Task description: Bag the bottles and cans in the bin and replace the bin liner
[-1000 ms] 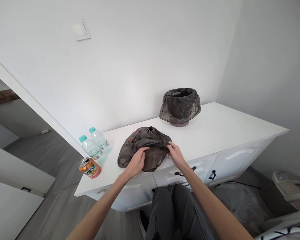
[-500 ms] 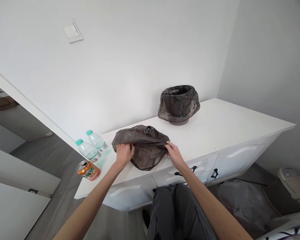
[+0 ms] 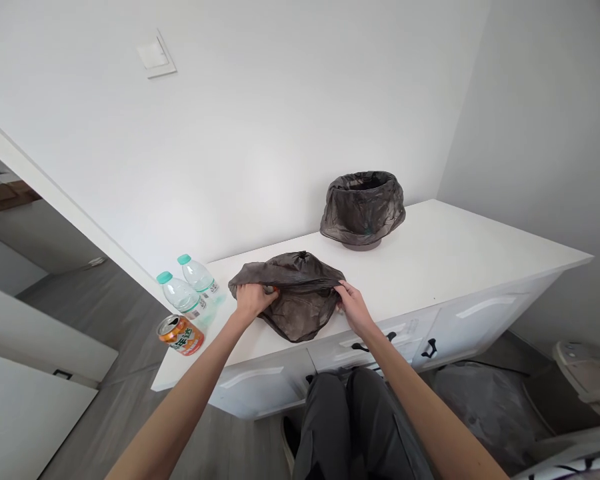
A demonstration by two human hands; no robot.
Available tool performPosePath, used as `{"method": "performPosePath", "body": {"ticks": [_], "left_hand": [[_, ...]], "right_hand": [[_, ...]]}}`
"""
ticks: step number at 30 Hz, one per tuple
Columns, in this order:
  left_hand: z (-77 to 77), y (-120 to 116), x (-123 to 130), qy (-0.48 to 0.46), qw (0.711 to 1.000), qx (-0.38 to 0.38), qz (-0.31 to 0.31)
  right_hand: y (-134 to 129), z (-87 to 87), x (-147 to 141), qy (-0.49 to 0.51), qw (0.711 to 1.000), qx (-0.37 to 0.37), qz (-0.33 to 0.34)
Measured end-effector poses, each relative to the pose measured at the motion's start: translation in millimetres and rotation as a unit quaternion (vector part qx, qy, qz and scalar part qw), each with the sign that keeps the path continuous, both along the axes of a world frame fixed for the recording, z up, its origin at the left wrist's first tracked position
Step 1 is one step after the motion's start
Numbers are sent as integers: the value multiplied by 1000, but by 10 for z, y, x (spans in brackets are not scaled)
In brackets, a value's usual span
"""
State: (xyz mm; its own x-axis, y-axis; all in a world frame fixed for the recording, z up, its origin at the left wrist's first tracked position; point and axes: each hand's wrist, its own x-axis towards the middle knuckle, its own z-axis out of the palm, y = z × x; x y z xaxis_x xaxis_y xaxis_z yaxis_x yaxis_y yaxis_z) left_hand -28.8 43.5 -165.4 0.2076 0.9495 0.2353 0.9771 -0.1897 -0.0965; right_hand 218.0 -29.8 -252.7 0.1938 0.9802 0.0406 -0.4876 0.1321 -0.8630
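Observation:
A dark, see-through garbage bag (image 3: 305, 315) lies spread near the front of the white cabinet top (image 3: 410, 273). My left hand (image 3: 253, 300) grips the bag's left side, its fingers partly hidden under the plastic fold and its thumb showing. At the bag's right edge, my right hand (image 3: 353, 303) pinches the plastic between thumb and fingers. Left of the bag stand two clear bottles, a nearer bottle (image 3: 183, 295) and a farther bottle (image 3: 199, 275), both with teal caps. In front of them is an orange drink can (image 3: 181, 335) with an open top.
A small bin (image 3: 363, 208) lined with a similar dark bag stands at the back against the wall. The cabinet's front has black handles (image 3: 430, 347). A light switch (image 3: 156, 55) is on the wall. A clear plastic bag (image 3: 480, 400) lies on the floor at right.
The bag's upper fold has dropped and narrowed between my hands. My left thumb has stretched out along the bag. The whole view has shifted slightly.

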Motion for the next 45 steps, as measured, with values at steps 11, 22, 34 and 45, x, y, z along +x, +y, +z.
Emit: {"method": "performPosePath", "body": {"ticks": [11, 22, 34, 45], "left_hand": [[356, -678, -192, -18, 998, 0, -68], [804, -1685, -1151, -167, 935, -126, -287], [1235, -1327, -1083, 46, 996, -54, 59], [1037, -488, -950, 184, 972, -127, 64]], "right_hand": [[-69, 2, -16, 45, 998, -16, -40], [73, -294, 100, 180, 979, -48, -78], [117, -401, 186, 212, 972, -85, -52], [83, -332, 180, 213, 972, -90, -50]]}}
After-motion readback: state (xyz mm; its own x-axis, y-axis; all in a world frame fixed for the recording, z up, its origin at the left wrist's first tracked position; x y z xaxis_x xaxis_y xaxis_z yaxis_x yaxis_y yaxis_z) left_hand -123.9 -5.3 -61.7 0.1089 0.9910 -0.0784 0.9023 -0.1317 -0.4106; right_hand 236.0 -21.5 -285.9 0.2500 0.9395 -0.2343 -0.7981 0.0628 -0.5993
